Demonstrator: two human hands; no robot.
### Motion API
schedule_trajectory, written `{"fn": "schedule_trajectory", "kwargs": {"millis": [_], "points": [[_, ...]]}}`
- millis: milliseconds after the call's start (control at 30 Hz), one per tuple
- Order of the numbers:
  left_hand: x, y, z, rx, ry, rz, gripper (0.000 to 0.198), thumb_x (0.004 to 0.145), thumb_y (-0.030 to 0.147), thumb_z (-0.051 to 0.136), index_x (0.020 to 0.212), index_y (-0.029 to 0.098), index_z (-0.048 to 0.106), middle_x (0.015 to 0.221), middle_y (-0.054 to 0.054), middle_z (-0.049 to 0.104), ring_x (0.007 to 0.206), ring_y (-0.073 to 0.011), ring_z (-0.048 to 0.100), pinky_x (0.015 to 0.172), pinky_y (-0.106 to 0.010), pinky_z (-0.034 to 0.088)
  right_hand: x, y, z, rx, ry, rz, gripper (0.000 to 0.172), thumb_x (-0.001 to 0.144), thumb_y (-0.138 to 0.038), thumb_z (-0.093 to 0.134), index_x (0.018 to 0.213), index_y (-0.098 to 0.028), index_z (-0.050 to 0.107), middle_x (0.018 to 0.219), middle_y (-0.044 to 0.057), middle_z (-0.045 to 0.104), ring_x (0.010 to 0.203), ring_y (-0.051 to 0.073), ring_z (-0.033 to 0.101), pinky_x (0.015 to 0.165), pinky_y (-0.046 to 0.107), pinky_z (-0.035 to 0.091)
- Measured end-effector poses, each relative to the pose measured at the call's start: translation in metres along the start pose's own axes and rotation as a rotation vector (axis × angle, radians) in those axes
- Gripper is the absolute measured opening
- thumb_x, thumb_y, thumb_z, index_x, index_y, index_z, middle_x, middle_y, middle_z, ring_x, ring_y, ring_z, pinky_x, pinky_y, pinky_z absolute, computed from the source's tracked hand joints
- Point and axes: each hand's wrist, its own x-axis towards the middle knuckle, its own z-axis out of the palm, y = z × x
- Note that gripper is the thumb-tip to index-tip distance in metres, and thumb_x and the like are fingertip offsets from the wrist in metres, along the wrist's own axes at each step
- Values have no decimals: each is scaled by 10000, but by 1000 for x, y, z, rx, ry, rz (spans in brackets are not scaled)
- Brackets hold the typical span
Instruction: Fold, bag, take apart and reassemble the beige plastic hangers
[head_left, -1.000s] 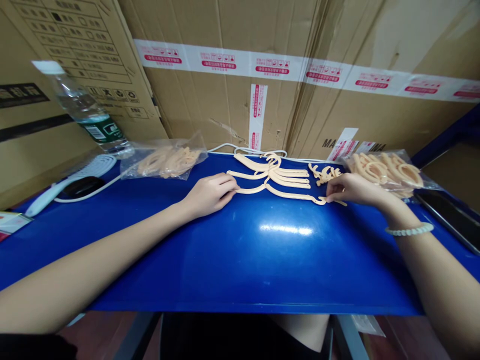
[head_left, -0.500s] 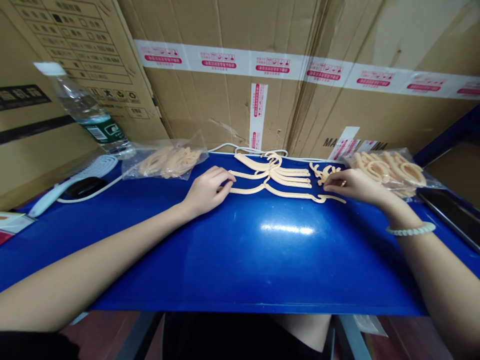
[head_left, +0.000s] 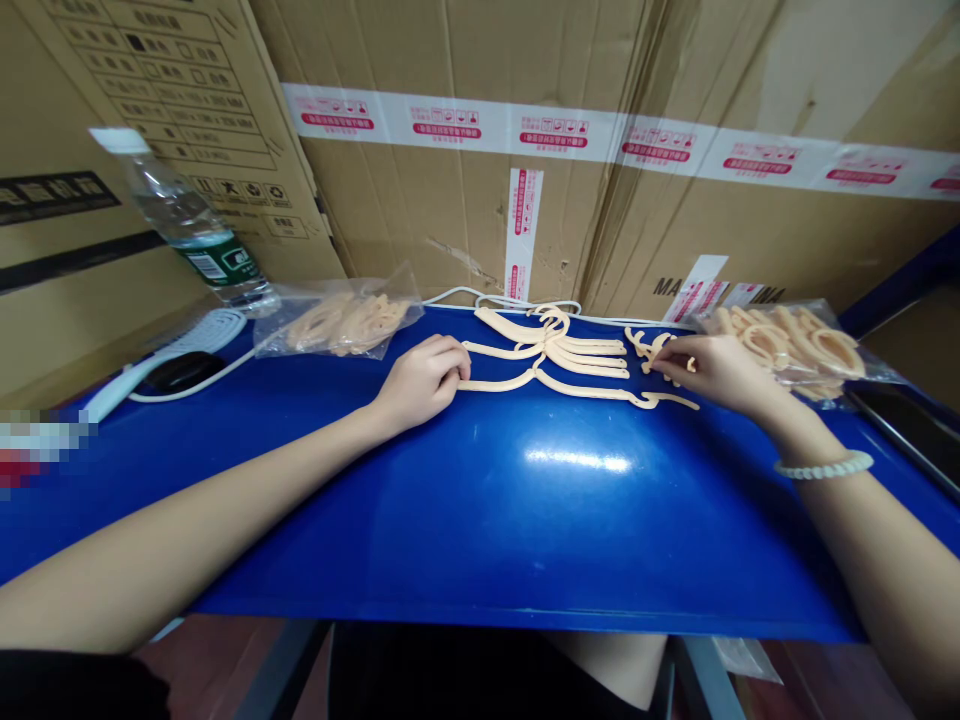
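Observation:
Several beige folding plastic clothes hangers lie spread side by side on the blue table. My left hand has its fingers curled round the left end of the nearest hanger, whose tip is hidden in them. At this hanger's right end a small curved hook piece lies against it. Beyond it is a loose pile of small beige pieces. My right hand is over that pile with thumb and forefinger pinched together; what is between them is too small to make out.
Clear plastic bags with beige hanger parts lie at left and right. A water bottle, a pale hairbrush and a black mouse are at the left. A phone lies far right; cardboard boxes stand behind.
My left fingers have closed further round the end of the nearest hanger. My right hand stays at the pile, its fingers shifted slightly. The whole view has moved a little.

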Motion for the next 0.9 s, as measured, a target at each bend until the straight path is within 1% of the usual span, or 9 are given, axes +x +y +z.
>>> {"fn": "schedule_trajectory", "kwargs": {"millis": [133, 233, 400, 567, 700, 900], "points": [[1, -2, 1, -32, 30, -23, 243, 857, 42, 445, 773, 187, 621, 910, -66, 696, 895, -229, 649, 847, -396, 515, -1, 2, 0, -12, 12, 23, 290, 881, -436, 520, 789, -215, 685, 753, 70, 723, 640, 242, 641, 610, 338, 449], [2, -4, 0, -87, 51, -68, 232, 851, 61, 450, 787, 189, 632, 895, -66, 697, 889, -230, 663, 855, -401, 526, -1, 4, -1, -11, -1, 36, 279, 886, -416, 508, 815, -220, 693, 761, 73, 723, 644, 247, 641, 609, 339, 443], [3, -7, -2, -123, 34, -148, 230, 848, 77, 451, 837, 198, 646, 947, -64, 700, 924, -224, 665, 877, -405, 531, -2, 9, -5, -60, -23, 84, 316, 916, -429, 468, 768, -230, 664, 648, 75, 670, 553, 239, 591, 540, 341, 390], [4, -8, -1, -80, 15, -146, 211, 870, 99, 461, 900, 195, 647, 982, -68, 707, 975, -238, 645, 925, -437, 509, -3, 10, -7, -72, -34, 107, 315, 907, -419, 470, 772, -213, 666, 620, 75, 644, 518, 233, 570, 527, 342, 371], [4, -8, -1, -70, 4, -135, 200, 889, 117, 458, 926, 187, 642, 1001, -79, 704, 986, -243, 640, 932, -440, 504, -4, 9, -6, -64, -34, 86, 342, 912, -450, 466, 768, -204, 654, 622, 75, 646, 517, 226, 574, 532, 339, 377], [2, -9, 1, -73, 19, -176, 200, 884, 131, 473, 1020, 191, 608, 1021, -75, 695, 993, -242, 637, 918, -436, 529, -3, 10, -5, -67, -51, 80, 304, 899, -426, 496, 822, -207, 693, 689, 66, 706, 562, 219, 617, 551, 320, 403]]}}
